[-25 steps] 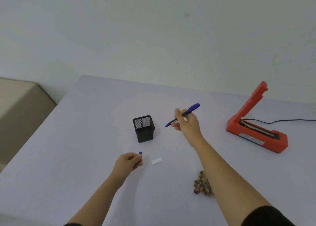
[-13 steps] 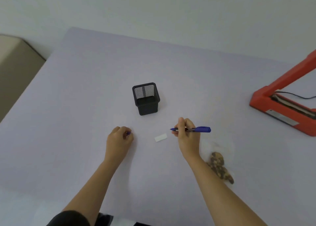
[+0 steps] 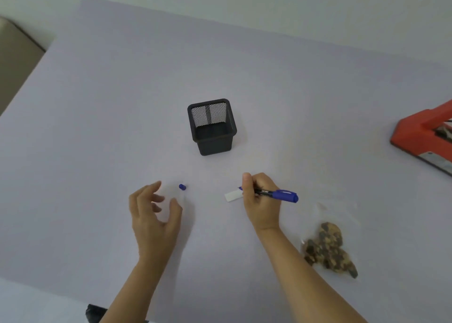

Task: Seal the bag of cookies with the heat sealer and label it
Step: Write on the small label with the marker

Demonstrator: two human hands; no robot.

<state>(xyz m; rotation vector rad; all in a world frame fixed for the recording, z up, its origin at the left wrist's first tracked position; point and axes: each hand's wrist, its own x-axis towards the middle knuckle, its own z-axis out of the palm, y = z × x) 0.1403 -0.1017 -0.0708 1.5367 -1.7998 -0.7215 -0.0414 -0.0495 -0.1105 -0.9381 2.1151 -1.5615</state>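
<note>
— Two hands are low in the picture, over the table (image 3: 97,102). What does each one do?

— Right hand (image 3: 263,204) is closed around a blue pen (image 3: 276,194). The pen's tip touches a small white label (image 3: 232,196) that lies flat just left of that hand. Left hand (image 3: 152,215) is open, fingers spread, with nothing in it. A tiny blue cap (image 3: 182,187) sits on the table just up and right of it.

— And the bag of cookies (image 3: 329,248)?

— It lies in the lower right, near the right arm but not touching the hand. A red heat sealer (image 3: 423,139) is at the right edge. A black mesh cup (image 3: 212,126) stands in the middle, above both hands.
</note>
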